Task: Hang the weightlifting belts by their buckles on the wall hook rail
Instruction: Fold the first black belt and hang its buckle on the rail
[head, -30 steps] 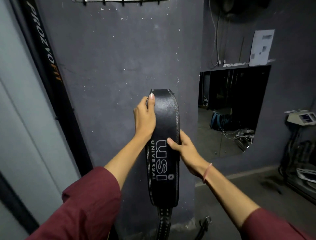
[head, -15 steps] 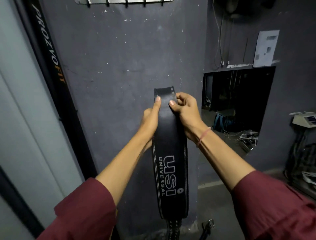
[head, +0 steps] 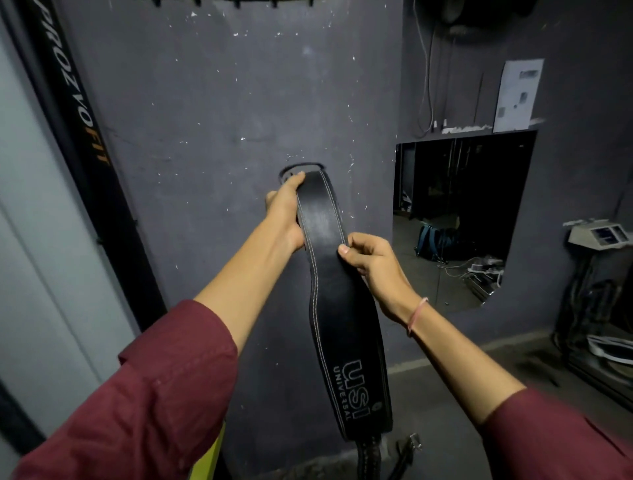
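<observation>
Two bare hands hold one black leather weightlifting belt (head: 337, 308) upright in front of the dark grey wall (head: 205, 137); both forearms emerge from maroon sleeves (head: 154, 394).

The left hand (head: 286, 212) grips the belt's narrow upper end, fingers curled round its left edge. The right hand (head: 371, 263) pinches the right edge lower down, thumb on the front face, fingers wrapped behind. The hands are apart, one above the other, each clamped on the belt; a pink band (head: 418, 313) sits on the right wrist.

The belt widens below the right hand; the broad part carries pale lettering "USI UNIVERSAL" and pale stitching along both edges; a narrower strap tail (head: 368, 455) hangs from the bottom toward the floor. A dark loop (head: 305, 163) projects above the top end, just past the left fingertips; it is blurred, and whether it is the buckle cannot be told.

The hook rail (head: 236, 2) runs along the top edge of the view, well above the belt; only its dark hooks show.

To the left stands a black upright panel (head: 78, 120) with vertical lettering; to the right, a dark rectangular opening (head: 462, 219) in the wall, a white sheet (head: 519, 96) above it, and a grey device (head: 597, 234) at the far right.
</observation>
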### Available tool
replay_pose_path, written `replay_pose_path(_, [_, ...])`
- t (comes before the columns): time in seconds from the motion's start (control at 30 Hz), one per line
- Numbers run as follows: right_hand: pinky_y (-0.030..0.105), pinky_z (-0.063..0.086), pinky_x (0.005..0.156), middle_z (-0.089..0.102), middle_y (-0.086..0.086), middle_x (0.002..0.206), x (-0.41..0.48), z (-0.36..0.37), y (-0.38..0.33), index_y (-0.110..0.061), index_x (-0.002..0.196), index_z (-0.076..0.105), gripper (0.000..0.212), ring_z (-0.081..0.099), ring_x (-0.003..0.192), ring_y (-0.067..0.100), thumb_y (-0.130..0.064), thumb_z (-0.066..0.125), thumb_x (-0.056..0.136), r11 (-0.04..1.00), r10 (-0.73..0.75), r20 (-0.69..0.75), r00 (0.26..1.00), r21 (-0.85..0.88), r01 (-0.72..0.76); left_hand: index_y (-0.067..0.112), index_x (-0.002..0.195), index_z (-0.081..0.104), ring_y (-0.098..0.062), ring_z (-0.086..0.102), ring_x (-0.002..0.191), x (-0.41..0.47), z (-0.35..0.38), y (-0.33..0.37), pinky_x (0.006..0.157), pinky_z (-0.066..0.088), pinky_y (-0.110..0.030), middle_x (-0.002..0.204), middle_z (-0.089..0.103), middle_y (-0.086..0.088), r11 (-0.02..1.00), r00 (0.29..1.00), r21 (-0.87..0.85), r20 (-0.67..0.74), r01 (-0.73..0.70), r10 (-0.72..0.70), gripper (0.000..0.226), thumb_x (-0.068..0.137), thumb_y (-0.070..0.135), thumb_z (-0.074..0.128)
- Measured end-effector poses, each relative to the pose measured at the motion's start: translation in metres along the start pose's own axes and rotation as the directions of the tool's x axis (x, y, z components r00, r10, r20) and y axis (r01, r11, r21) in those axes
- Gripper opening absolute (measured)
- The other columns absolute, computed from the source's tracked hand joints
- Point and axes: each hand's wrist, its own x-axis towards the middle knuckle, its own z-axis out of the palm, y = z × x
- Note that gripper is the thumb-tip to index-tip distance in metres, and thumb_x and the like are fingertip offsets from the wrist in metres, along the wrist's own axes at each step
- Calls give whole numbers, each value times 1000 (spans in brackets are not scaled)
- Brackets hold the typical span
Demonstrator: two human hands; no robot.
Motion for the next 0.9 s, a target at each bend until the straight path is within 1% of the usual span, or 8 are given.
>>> replay_pose_path(0.17, [30,53,67,64,14,81,13,6,-8,3,90,65,14,61,74,19,-5,57,98,989,-51,-96,994,133,64,1,93,60,-22,56,57,-27,17,-9,57,46,-28,73,62,-16,981,977,64,123,-185,176,23,94,24,61])
replay_pose_path(0.23, [30,60,78,73,17,101,12,7,-2,10,111,66,18,70,90,21,3,57,96,983,-85,-93,992,155,99,7,82,58,-20,49,52,-30,19,-15,56,42,-28,61,53,-10,967,964,97,146,-237,222,32,101,32,54])
replay_pose_path(0.37, [24,55,77,75,-2,88,-13,2,39,0,96,71,14,69,84,9,10,65,88,998,-14,-69,997,66,18,17,90,55,-23,40,77,-17,13,-32,73,35,-39,83,47,-7,896,915,195,146,-398,375,37,88,55,54])
replay_pose_path(0.5, [32,36,62,46,-3,58,-35,-2,74,-10,59,56,35,43,60,10,-8,70,91,986,141,-90,986,-77,-148,22,97,52,-8,50,89,-21,8,-36,90,43,-32,93,57,8,820,850,228,185,-526,493,18,108,24,38])
replay_pose_path(0.57, [37,31,59,37,8,61,-20,2,54,2,64,50,37,35,59,17,-14,69,91,992,64,-92,994,-102,-74,17,98,51,-4,48,89,-21,7,-35,91,41,-26,92,55,10,773,820,274,234,-571,522,20,109,23,35])
replay_pose_path(0.7, [27,58,79,73,7,92,33,17,-28,0,105,70,14,68,85,12,1,63,93,986,-136,-186,973,69,151,9,95,53,-15,54,88,-24,11,-24,87,46,-35,97,58,-7,680,767,356,284,-641,575,28,108,28,36])
replay_pose_path(0.8, [45,57,85,75,20,102,52,19,-49,0,105,72,17,69,91,23,-9,63,95,969,-201,-246,948,94,230,18,92,53,-21,58,98,-28,11,-15,93,46,-37,105,60,-9,635,731,363,294,-681,616,26,107,30,36])
replay_pose_path(0.9, [41,54,81,71,17,98,30,26,-18,6,103,69,15,64,89,24,-4,61,96,968,-190,-180,965,127,215,26,78,40,-5,45,77,-33,9,-9,79,39,-31,84,46,8,617,708,354,263,-703,656,31,108,24,36])
